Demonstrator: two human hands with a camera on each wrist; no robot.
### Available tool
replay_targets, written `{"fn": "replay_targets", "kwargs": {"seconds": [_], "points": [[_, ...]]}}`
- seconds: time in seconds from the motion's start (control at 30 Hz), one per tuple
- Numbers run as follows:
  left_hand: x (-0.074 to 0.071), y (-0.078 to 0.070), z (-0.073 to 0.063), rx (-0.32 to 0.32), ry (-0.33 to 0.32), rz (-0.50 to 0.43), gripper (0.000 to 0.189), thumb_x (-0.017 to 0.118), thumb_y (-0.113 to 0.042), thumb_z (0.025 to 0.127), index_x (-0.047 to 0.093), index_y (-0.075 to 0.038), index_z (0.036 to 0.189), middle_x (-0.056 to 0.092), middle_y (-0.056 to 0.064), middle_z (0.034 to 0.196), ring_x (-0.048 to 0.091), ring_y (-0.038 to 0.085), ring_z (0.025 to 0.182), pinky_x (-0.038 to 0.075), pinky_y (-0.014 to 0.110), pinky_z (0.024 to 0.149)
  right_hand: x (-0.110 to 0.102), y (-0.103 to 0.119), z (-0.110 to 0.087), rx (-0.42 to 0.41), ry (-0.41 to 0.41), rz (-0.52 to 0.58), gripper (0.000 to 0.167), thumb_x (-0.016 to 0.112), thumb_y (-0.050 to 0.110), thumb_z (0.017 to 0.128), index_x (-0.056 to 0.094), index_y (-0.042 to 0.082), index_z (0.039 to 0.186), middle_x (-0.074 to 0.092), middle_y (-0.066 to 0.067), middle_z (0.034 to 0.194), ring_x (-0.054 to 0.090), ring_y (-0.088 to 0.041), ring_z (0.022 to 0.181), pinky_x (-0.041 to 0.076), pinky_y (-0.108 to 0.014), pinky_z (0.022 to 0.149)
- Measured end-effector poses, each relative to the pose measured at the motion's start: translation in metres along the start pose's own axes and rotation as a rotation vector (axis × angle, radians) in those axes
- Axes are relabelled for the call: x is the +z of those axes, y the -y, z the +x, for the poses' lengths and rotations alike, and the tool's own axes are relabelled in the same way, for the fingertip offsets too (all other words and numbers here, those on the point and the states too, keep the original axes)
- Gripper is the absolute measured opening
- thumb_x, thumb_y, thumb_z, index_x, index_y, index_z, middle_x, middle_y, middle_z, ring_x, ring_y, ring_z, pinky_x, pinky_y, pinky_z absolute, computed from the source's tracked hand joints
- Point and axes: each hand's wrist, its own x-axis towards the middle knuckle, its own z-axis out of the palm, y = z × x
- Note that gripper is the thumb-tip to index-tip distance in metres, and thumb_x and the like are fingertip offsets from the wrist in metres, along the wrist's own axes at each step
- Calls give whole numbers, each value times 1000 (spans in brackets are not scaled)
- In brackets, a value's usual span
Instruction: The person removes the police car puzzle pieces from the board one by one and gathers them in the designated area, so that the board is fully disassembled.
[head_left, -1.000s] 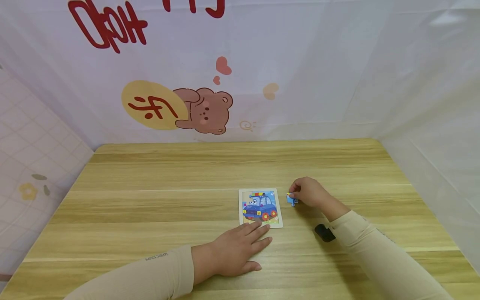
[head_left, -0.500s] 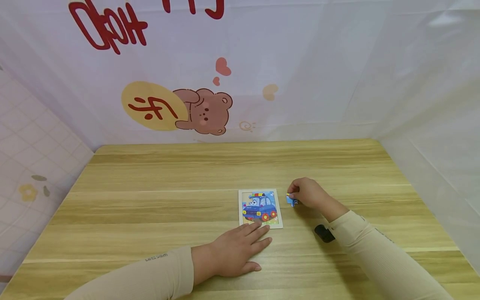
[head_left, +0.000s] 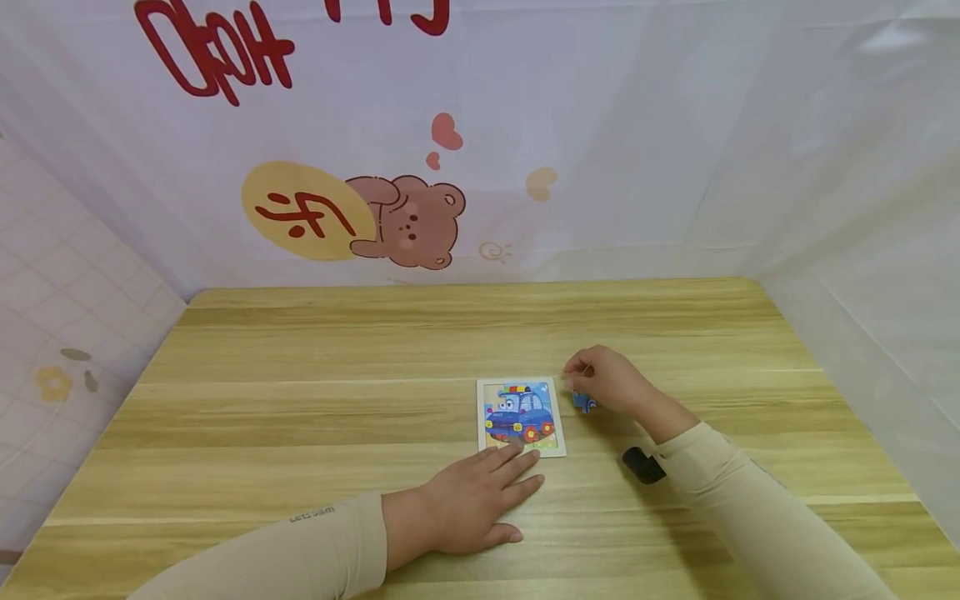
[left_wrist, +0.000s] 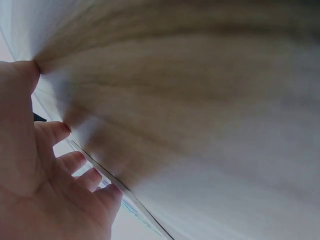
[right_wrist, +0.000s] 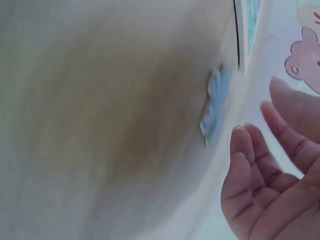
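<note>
A square jigsaw puzzle (head_left: 560, 421) with a white border and a blue cartoon car lies at the middle of the table. My left hand (head_left: 480, 500) lies flat and spread, its fingertips touching the puzzle's near edge; the left wrist view shows those fingertips (left_wrist: 115, 192) at the board's rim (left_wrist: 137, 202). Beside the puzzle's right edge, a loose blue puzzle piece (head_left: 583, 403) lies on the table. Over it hovers my right hand (head_left: 611, 381), partly hiding it. In the right wrist view, the fingers are loosely bent, thumb and forefinger apart, and the piece (right_wrist: 216, 104) lies away from them.
A small black object (head_left: 642, 465) is by the right sleeve; I cannot tell what it is. The wooden table (head_left: 337, 350) reaches back to a white printed cloth (head_left: 637, 142) with a bear on it. More cloth hangs at both sides.
My right hand has let go of the blue puzzle piece and shifted slightly left and away from me. The piece lies about where it was. My left hand has not moved.
</note>
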Motion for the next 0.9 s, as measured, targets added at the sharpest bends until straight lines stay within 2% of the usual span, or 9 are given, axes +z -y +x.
{"fn": "replay_targets", "kwargs": {"seconds": [0.13, 0.37, 0.5, 0.9], "points": [[0, 0, 0, 1, 6, -1, 62, 35, -56, 99, 38, -20, 149, 31, 6, 156, 26, 25, 144, 28, 32, 113, 7, 4, 2, -2, 11, 33, 18, 67, 13, 90, 68, 0, 103, 63, -13, 103, 59, -25, 90, 51, -42, 81], [-2, 0, -1, 4, 14, -5, 62, 34, -56, 100, 38, -19, 149, 30, 6, 156, 26, 25, 144, 28, 32, 114, 19, 19, 5, -23, 15, 91, 19, 67, 8, 89, 67, 0, 107, 62, -14, 107, 59, -28, 95, 52, -41, 81], [-2, 0, -1, 5, 19, -10, 62, 34, -56, 100, 38, -19, 149, 30, 6, 156, 26, 25, 144, 27, 32, 114, 25, 27, 6, -38, 21, 73, 19, 67, 7, 90, 67, 1, 108, 62, -14, 111, 59, -29, 100, 51, -43, 87], [-2, 0, -3, 10, 2, 23, 62, 34, -56, 100, 39, -19, 149, 31, 6, 156, 27, 25, 144, 29, 32, 113, 35, 48, 9, -55, 52, -1, 20, 68, 7, 89, 68, 4, 109, 63, -9, 111, 59, -27, 101, 50, -43, 90]]}}
